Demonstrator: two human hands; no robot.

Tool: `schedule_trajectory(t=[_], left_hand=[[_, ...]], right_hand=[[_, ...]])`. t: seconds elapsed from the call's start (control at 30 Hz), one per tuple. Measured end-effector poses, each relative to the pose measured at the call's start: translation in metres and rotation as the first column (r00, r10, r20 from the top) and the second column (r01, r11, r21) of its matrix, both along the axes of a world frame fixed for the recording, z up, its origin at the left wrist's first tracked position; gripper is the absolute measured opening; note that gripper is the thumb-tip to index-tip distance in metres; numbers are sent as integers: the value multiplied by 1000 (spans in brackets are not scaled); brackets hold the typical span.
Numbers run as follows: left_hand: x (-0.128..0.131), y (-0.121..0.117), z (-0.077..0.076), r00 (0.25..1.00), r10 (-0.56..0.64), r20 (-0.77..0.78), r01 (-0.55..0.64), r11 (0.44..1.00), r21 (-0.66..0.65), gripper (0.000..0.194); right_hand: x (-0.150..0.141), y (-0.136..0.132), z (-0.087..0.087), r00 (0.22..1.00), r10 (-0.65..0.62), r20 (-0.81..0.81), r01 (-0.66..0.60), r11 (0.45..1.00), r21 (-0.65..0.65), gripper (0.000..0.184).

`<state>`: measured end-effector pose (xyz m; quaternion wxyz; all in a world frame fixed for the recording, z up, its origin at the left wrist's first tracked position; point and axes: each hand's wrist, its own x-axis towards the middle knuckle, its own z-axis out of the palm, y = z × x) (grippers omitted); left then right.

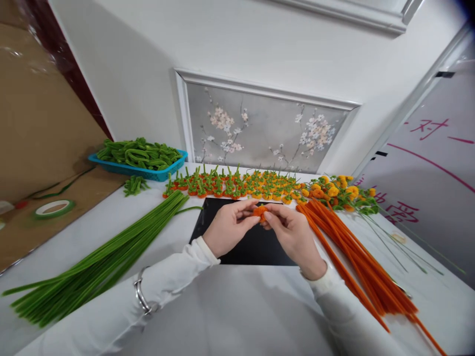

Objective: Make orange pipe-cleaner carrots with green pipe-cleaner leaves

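Note:
Between the fingertips of my left hand point(230, 225) and my right hand point(293, 235), a small orange fuzzy flower point(260, 212) is pinched from both sides. Both hands hover over a black mat point(252, 247). Part of the flower is covered by my fingers. Left of the mat lies a bundle of green pipe cleaners point(111, 262); a bundle of orange pipe cleaners point(359, 257) lies to the right. Behind the mat stand rows of small orange flowers with green stems point(211, 183) and yellow ones with green leaves point(269, 185).
A blue basket point(159, 174) full of bent green pieces stands at the back left, with a small green pile point(135, 185) before it. Yellow and orange flowers on thin stems point(341, 190) lie at the back right. Green tape point(55, 208) rests on cardboard at the left.

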<state>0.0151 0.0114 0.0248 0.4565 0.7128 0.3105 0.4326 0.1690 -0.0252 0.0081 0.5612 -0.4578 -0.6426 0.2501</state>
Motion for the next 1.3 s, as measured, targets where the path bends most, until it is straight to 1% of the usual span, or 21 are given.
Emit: schedule_trajectory(t=[0.03, 0.1, 0.17, 0.23, 0.33, 0.43, 0.5, 0.57, 0.67, 0.77, 0.83, 0.87, 0.93, 1.0, 1.1, 1.17, 1.23, 1.3], left_hand=[[0, 0, 1, 1000, -8, 4, 8, 999, -44, 34], [1, 2, 3, 1000, -25, -18, 24, 995, -96, 25], [0, 4, 3, 999, -8, -48, 3, 996, -91, 17], [0, 5, 2, 996, 37, -77, -41, 998, -46, 14], [0, 5, -1, 989, 90, -114, -90, 996, 3, 13], [1, 4, -2, 981, 136, -137, -136, 991, 7, 14], [2, 3, -1, 978, 165, -130, -167, 986, 0, 15], [3, 3, -1, 980, 171, -97, -175, 984, -32, 15], [5, 4, -1, 987, 151, -55, -156, 982, -105, 12], [5, 5, 0, 989, 140, -53, -147, 976, -160, 10], [4, 5, 0, 992, 118, -37, -122, 977, -177, 9], [4, 5, 1, 995, 103, -18, -105, 979, -176, 9], [2, 4, 3, 997, 80, 20, -76, 983, -168, 12], [1, 4, 5, 998, 55, 28, -49, 986, -161, 14], [0, 3, 7, 1000, 3, -8, -4, 992, -129, 16], [-1, 2, 6, 999, -31, -22, 29, 995, -92, 23], [-1, 1, 4, 999, -51, -14, 51, 997, -57, 31], [0, -1, 2, 998, -57, 9, 57, 998, -21, 35]], right_hand=[[1, 1, 0, 1000, 23, -8, -23, 1000, -13, 20], [1, 1, 0, 999, 37, 5, -37, 999, -22, 19], [-1, -1, 0, 999, 29, 30, -29, 999, -23, 19], [-3, -3, 1, 998, 1, 64, -1, 1000, -3, 19], [-8, -5, 0, 979, -89, 183, 79, 995, 60, 19], [-12, -3, -3, 922, -208, 326, 166, 974, 153, 20], [-14, -2, -3, 888, -272, 371, 208, 957, 204, 21], [-15, -1, -3, 874, -302, 380, 229, 947, 225, 22], [-15, -2, -1, 885, -306, 351, 245, 947, 208, 21], [-13, -1, 0, 921, -270, 282, 246, 962, 118, 18], [-9, 2, -1, 966, -174, 190, 175, 985, 14, 15], [-7, 3, -2, 987, -106, 124, 111, 993, -37, 16], [-2, 5, -3, 1000, 9, -9, -10, 995, -100, 20], [2, 6, -4, 996, 56, -76, -63, 992, -105, 23], [6, 5, -2, 996, 58, -73, -62, 996, -66, 23], [6, 3, 0, 995, 63, -78, -67, 996, -58, 22], [6, 2, 2, 993, 65, -100, -73, 994, -76, 21], [5, 1, 3, 990, 64, -128, -78, 992, -101, 24]])
